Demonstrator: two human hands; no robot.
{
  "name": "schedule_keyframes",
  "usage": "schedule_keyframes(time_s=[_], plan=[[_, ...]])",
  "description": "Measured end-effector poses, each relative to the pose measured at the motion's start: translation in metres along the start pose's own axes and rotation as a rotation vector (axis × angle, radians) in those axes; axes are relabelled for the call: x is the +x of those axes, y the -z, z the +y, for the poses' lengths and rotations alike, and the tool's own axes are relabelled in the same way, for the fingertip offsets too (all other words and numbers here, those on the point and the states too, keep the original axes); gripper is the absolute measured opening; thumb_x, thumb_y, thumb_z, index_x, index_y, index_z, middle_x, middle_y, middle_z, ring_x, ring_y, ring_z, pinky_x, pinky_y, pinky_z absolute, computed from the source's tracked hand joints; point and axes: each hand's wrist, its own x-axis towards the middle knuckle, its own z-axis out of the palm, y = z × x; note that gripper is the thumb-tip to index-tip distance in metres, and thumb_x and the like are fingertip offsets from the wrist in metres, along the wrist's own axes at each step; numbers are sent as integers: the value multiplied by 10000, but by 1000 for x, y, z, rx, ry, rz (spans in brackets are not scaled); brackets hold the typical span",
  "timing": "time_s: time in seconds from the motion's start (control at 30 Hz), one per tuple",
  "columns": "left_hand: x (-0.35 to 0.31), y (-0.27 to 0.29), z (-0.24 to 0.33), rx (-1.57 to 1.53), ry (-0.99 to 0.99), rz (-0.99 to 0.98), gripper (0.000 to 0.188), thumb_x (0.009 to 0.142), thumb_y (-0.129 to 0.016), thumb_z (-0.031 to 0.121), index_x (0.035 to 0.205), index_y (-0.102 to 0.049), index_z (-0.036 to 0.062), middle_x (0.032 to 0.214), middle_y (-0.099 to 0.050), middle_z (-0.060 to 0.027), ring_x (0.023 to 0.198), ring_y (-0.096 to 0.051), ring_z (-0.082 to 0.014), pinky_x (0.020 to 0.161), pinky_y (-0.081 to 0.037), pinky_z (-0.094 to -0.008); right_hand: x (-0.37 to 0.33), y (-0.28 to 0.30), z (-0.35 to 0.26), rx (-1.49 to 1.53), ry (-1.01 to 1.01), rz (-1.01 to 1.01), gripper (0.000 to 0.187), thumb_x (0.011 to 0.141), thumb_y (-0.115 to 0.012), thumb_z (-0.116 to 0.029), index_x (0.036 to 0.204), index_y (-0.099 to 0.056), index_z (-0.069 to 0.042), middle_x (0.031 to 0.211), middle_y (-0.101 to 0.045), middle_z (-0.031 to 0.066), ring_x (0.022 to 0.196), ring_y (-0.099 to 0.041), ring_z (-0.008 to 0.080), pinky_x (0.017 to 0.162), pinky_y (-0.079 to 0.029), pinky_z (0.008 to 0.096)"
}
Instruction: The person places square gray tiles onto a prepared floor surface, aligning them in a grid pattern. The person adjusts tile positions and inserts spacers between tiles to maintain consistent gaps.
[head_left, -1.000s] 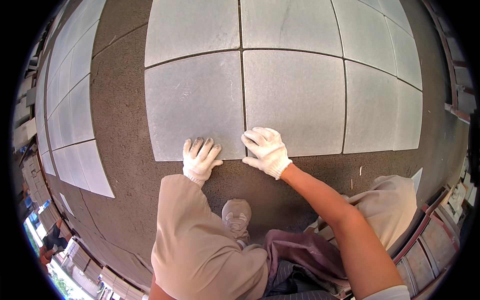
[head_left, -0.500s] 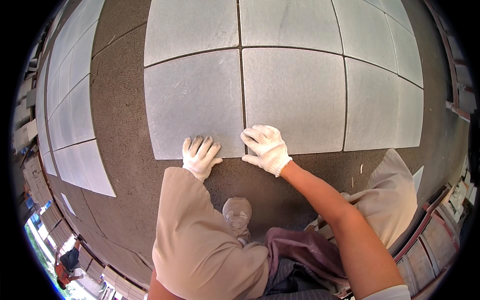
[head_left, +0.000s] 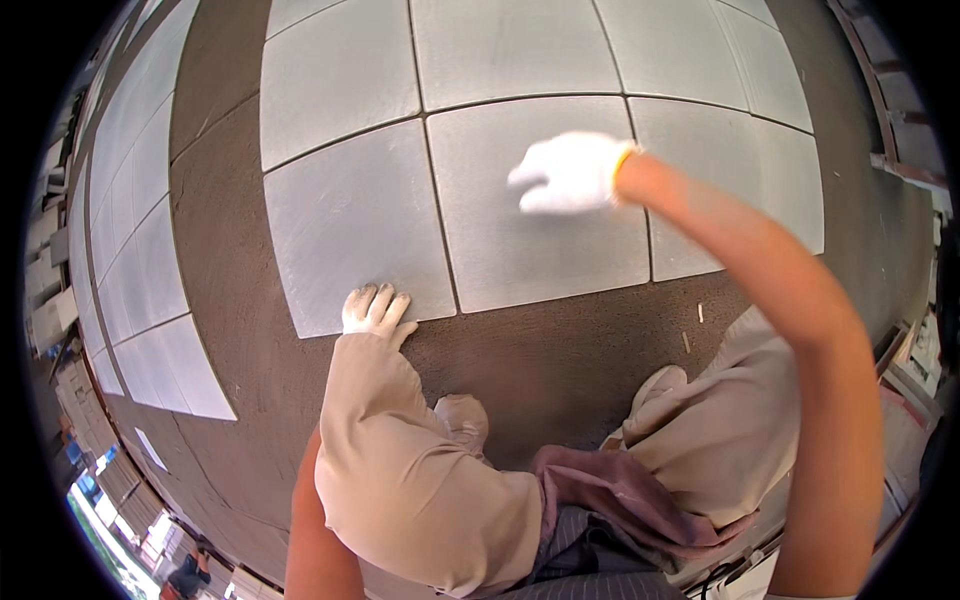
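Observation:
My left hand (head_left: 375,314), in a white knitted glove with greyish fingertips, rests at the near edge of a square pale grey tile (head_left: 360,230). Its fingers lie open on the tile's surface. Over the neighbouring grey tile (head_left: 545,250) hangs my right hand (head_left: 572,174), gloved in white with a yellow cuff. Motion smears it, but the thumb shows apart from the fingers and nothing appears between them. A narrow dark gap separates the two tiles.
More grey tiles (head_left: 520,50) continue in rows beyond and to the right. Another tiled strip (head_left: 150,250) runs along the left across brown ground (head_left: 230,330). My shoes (head_left: 462,420) stand close to the near edge. Stacked boxes line the far left; a person (head_left: 188,575) is at lower left.
My right hand has lifted off the joint between the tiles and moved up and right over the right-hand tile. My left hand stays at the tile's edge while the view has shifted.

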Motion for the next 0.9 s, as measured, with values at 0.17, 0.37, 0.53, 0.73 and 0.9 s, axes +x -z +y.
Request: schedule_keyframes(time_s=[0.17, 0.37, 0.53, 0.73, 0.9], plan=[[27, 37, -3, -3, 41, -342, 408, 769, -751, 354, 1100, -648, 137, 1131, -621, -105, 1113, -546, -343, 979, -407, -480, -108, 47, 100, 453, -368, 688, 524, 920, -553, -370, 1347, -555, -66, 1325, -598, 120, 1213, -556, 276, 1039, -415, 351], [167, 83, 36, -10, -87, -712, 301, 863, -660, 323, 1103, -664, 140, 1100, -636, -94, 1087, -565, -292, 963, -430, -416, -232, -130, 244, 492, -818, 1007, 599, 853, -653, -370, 1342, -553, -39, 1342, -575, 177, 1254, -540, 297, 1067, -401, 355], [283, 92, 119, -21, -266, -699, 332, 890, -619, 337, 1122, -648, 102, 1112, -630, -101, 1103, -558, -305, 961, -435, -415, -234, -217, 238, 419, -1130, 910, 675, 837, -628, -421, 1404, -478, -88, 1411, -479, 164, 1271, -478, 339, 1063, -395, 409], [364, 45, 204, -96, -261, -441, 349, 871, -634, 295, 1157, -611, 96, 1177, -605, -105, 1151, -541, -309, 976, -418, -432, -231, -227, 256, 446, -1271, 886, 666, 838, -626, -424, 1411, -474, -122, 1415, -472, 127, 1263, -471, 330, 1055, -395, 441], [394, 0, 225, -62, -120, -217, 447, 855, -642, 254, 1257, -514, 106, 1301, -533, -100, 1244, -487, -314, 1039, -374, -467, -221, -220, 259, 405, -1271, 957, 559, 826, -639, -394, 1290, -571, -89, 1259, -557, 158, 1150, -532, 340, 992, -431, 448]])
